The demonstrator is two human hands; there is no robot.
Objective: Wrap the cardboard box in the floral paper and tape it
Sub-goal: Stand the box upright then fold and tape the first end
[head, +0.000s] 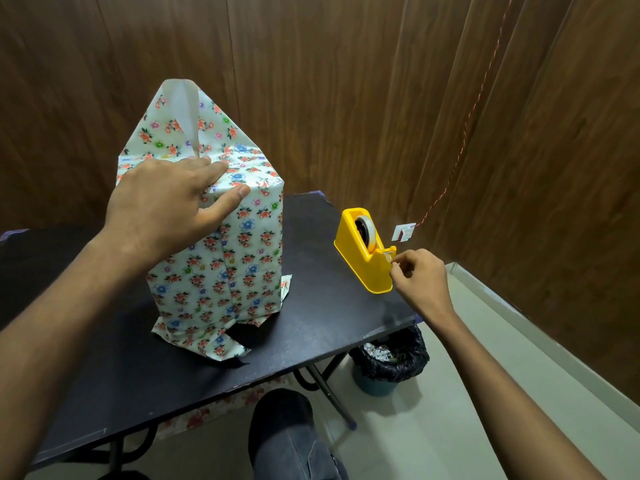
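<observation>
Left hand (166,206) presses flat, fingers straight, on the floral paper (221,265) covering the upright box. Right hand (420,277) pinches the tape end at the yellow dispenser (367,251) on the worktop (329,306). No legible writing.

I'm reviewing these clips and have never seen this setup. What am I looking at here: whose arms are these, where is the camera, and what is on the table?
There is no robot. One camera worn on a person's head looks down at their own arms. The left hand presses on top of the upright box in floral paper, whose top flap still stands up. The right hand pinches the tape end at the yellow tape dispenser. Both stand on a black table. A lined bin sits on the floor beside it.
</observation>
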